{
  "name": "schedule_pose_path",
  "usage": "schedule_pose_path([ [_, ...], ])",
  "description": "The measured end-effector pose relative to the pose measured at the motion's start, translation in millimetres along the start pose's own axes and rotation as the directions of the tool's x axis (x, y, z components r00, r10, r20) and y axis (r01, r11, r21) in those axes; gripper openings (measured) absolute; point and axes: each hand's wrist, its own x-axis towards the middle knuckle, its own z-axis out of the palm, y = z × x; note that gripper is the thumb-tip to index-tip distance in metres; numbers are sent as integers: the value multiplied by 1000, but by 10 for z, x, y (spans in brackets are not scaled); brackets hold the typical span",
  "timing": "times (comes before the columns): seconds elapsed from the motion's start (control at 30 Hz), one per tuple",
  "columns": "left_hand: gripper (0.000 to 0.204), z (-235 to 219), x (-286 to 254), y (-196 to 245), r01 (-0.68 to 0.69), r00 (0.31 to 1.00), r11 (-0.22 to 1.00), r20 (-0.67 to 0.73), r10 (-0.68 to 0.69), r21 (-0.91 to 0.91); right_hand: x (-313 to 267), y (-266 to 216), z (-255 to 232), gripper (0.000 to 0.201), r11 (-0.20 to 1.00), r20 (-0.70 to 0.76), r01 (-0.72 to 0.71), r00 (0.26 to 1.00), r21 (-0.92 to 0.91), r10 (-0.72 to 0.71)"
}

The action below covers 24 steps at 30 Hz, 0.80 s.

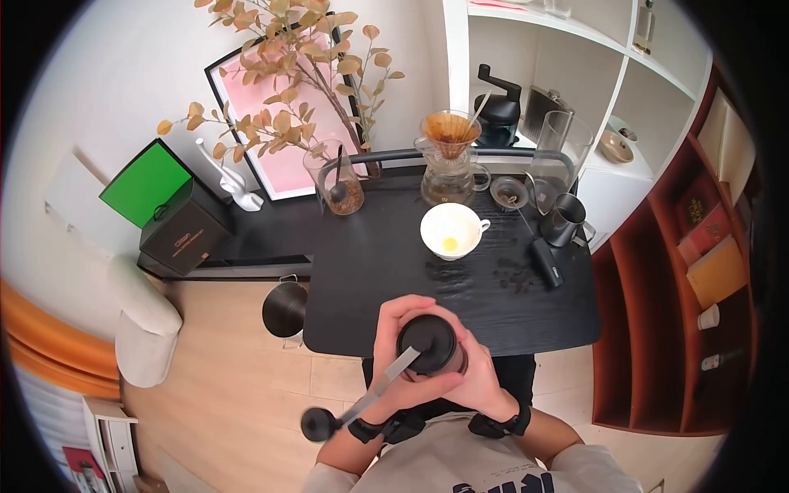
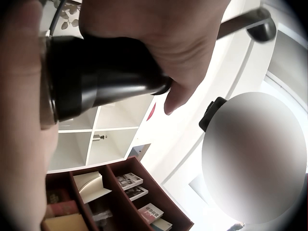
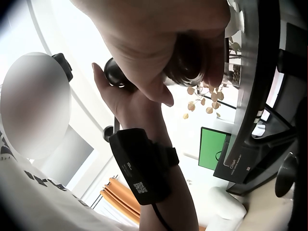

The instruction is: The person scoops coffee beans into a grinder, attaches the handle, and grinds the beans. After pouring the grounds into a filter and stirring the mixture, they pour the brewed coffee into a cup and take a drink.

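Both my hands grip a hand coffee grinder [image 1: 426,338] upright, in front of the table's near edge. Its round black lid faces up in the head view, and the metal crank [image 1: 371,396] reaches toward the lower left, ending in a black knob [image 1: 319,424]. My left hand [image 1: 386,352] curls around the upper body, thumb across the near side. Lower down, my right hand [image 1: 482,380] wraps the other side. In the left wrist view the dark grinder body [image 2: 110,72] spans between both hands. The right wrist view shows its shiny lower end [image 3: 187,60] within my right hand's fingers.
On the black table [image 1: 353,287] stand a white cup [image 1: 434,228] with something yellow inside, a glass server [image 1: 448,185] under a filter dripper [image 1: 450,134], a black pitcher [image 1: 562,220] and a black stick-shaped tool [image 1: 546,261]. A glass vase [image 1: 345,197] with branches stands behind left.
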Motion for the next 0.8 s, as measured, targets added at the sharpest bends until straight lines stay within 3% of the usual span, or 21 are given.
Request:
schedule_pose_path([
  [0.13,89,-24,-3,68,51,996,996,-83,-45,72,56,-10,28,67,996,-86,-3,996,-94,-6],
  [0.2,80,-10,-54,50,212,967,970,-119,-226,-123,78,-14,61,66,996,-109,-45,993,-76,36],
  [0.27,75,-51,-90,-53,161,981,985,-101,-167,-66,97,-32,102,69,990,-148,-70,988,-120,52],
  [0.33,75,-8,-63,-93,69,973,992,-214,-89,-102,125,-42,164,71,994,-163,-88,984,-71,76],
  [0.4,77,-63,-16,-55,76,980,996,-181,-84,-53,170,-39,205,73,994,-177,-103,979,-22,97],
  [0.47,78,-50,47,-7,83,986,997,-147,-83,-5,218,-27,217,77,997,-216,10,976,-83,-28],
  [0.57,77,30,139,47,97,969,995,-227,-100,-26,281,-75,214,75,994,-258,-1,966,-113,-28],
  [0.63,76,79,176,17,38,945,997,-325,-15,65,320,-61,216,74,983,-295,24,952,-179,-77],
  [0.8,78,208,191,-49,-20,911,999,-410,38,46,364,-101,198,72,956,-357,41,922,-289,-147],
])
